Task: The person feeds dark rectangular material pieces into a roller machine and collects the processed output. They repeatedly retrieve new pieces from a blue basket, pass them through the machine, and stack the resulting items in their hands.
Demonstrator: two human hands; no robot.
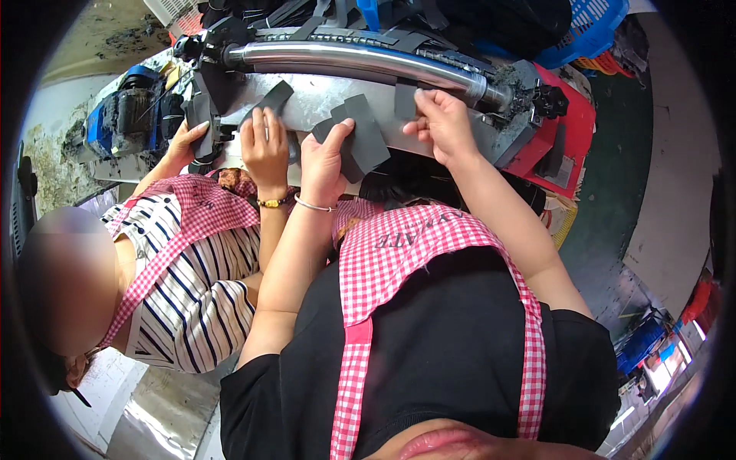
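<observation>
My left hand [323,162] grips a fanned stack of flat dark grey pieces [366,136], its thumb pressed on top of them. Between the thumb and fingers of my right hand [446,126] is the edge of a single dark grey piece [405,101]. That piece's far edge is close under the shiny metal roller [360,61] of a machine; whether it touches the roller I cannot tell. Beneath the roller runs a pale metal plate [307,92], partly covered by the hands and pieces.
Close on my left, a co-worker's hand [264,146] is by another dark piece [274,98]; their other hand [184,146] holds more pieces. A dusty blue motor [126,119] is at far left. The machine's red side panel [571,126] and a blue basket [594,31] are at right.
</observation>
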